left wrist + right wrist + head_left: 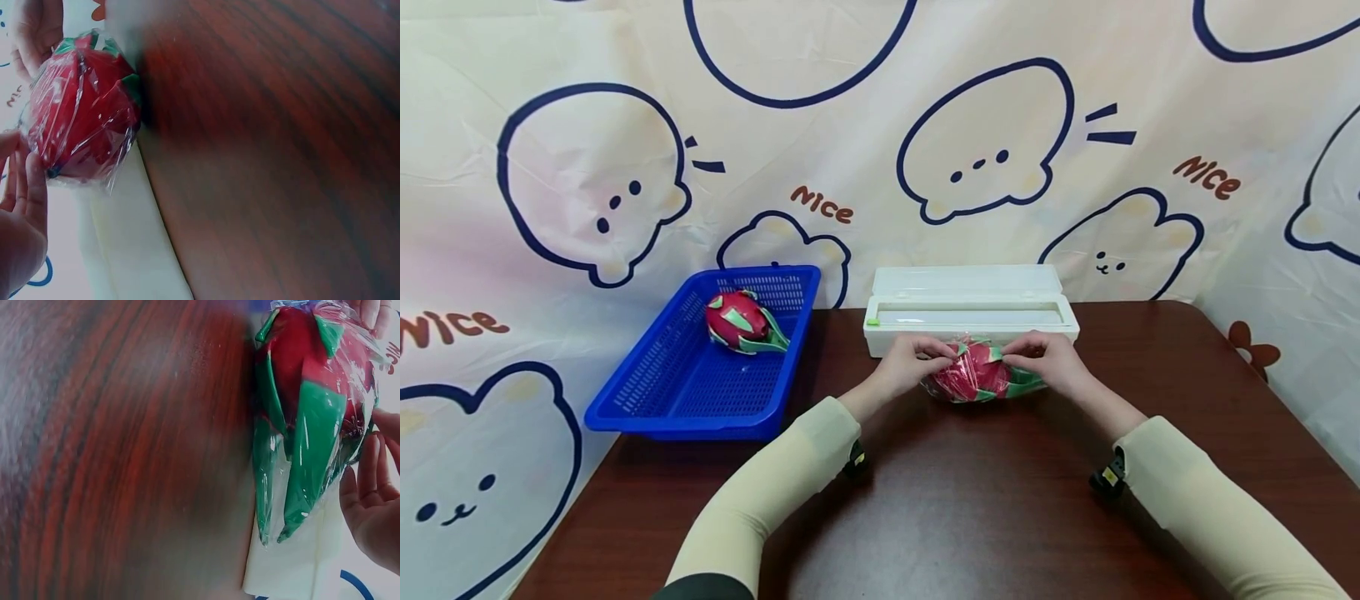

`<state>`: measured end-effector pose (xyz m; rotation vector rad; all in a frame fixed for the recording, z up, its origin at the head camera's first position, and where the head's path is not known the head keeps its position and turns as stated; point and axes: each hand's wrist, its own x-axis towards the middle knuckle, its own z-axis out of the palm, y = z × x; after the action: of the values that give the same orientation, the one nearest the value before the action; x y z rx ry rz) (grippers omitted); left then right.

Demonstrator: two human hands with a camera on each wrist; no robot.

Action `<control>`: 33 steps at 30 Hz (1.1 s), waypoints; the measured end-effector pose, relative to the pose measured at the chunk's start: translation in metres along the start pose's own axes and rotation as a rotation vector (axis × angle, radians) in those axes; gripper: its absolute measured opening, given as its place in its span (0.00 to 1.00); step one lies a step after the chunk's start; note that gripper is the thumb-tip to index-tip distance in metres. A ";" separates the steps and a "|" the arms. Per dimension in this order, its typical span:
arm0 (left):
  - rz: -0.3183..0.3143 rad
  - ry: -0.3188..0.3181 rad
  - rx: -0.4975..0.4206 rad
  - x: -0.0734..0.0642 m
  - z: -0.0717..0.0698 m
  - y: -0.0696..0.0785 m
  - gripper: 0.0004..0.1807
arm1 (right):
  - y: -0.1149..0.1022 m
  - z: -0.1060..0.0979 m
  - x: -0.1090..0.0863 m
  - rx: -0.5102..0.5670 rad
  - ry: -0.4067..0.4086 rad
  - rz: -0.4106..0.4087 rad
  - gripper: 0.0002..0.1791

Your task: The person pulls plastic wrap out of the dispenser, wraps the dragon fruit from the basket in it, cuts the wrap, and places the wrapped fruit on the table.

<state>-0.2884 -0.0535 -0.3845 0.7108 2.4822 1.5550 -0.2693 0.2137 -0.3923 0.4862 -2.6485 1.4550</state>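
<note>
A red dragon fruit [976, 377] with green scales, wrapped in clear cling film [81, 134], is at the front of a white cling film dispenser [973, 321]. At its left side, my left hand [906, 362] pinches the film between thumb and fingers. My right hand [1051, 360] pinches the film at the other side, near the long green scales [312, 444]. The film is creased and glossy over the fruit, with a loose edge at its lower end in the left wrist view.
To the left stands a blue plastic basket [688, 400] with another dragon fruit [741, 323], unwrapped, inside. The dispenser's lid [966, 279] is raised at the back of the brown wooden table [985, 508]. A cartoon-printed cloth [865, 133] hangs behind and beside the table.
</note>
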 end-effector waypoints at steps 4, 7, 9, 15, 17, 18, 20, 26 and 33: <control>-0.002 0.007 -0.004 0.001 0.001 0.001 0.05 | -0.003 0.000 0.000 -0.020 0.008 0.004 0.09; 0.008 0.008 -0.027 0.000 -0.004 0.002 0.06 | -0.005 -0.004 0.000 -0.038 0.004 0.014 0.09; 0.016 0.024 -0.036 0.000 -0.009 0.002 0.06 | -0.005 -0.009 0.001 -0.055 0.005 0.030 0.11; 0.035 -0.003 -0.050 -0.002 -0.017 -0.007 0.13 | 0.005 -0.019 0.002 -0.082 -0.021 0.057 0.17; 0.049 -0.068 -0.057 -0.003 -0.016 -0.011 0.17 | 0.009 -0.017 0.001 -0.058 -0.058 0.051 0.19; 0.061 -0.102 -0.057 -0.003 -0.015 -0.013 0.20 | 0.012 -0.016 0.001 -0.050 -0.074 0.048 0.20; 0.085 -0.153 -0.058 -0.002 -0.013 -0.017 0.23 | 0.016 -0.012 0.000 -0.035 -0.098 0.030 0.20; 0.084 -0.155 -0.038 -0.002 -0.008 -0.020 0.25 | 0.021 -0.006 0.000 -0.021 -0.110 -0.033 0.17; 0.128 -0.157 0.017 -0.004 -0.011 -0.020 0.25 | 0.021 -0.005 0.001 -0.016 -0.152 -0.077 0.15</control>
<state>-0.2952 -0.0713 -0.3978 0.9728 2.3802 1.4570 -0.2768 0.2284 -0.4059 0.7159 -2.7195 1.4273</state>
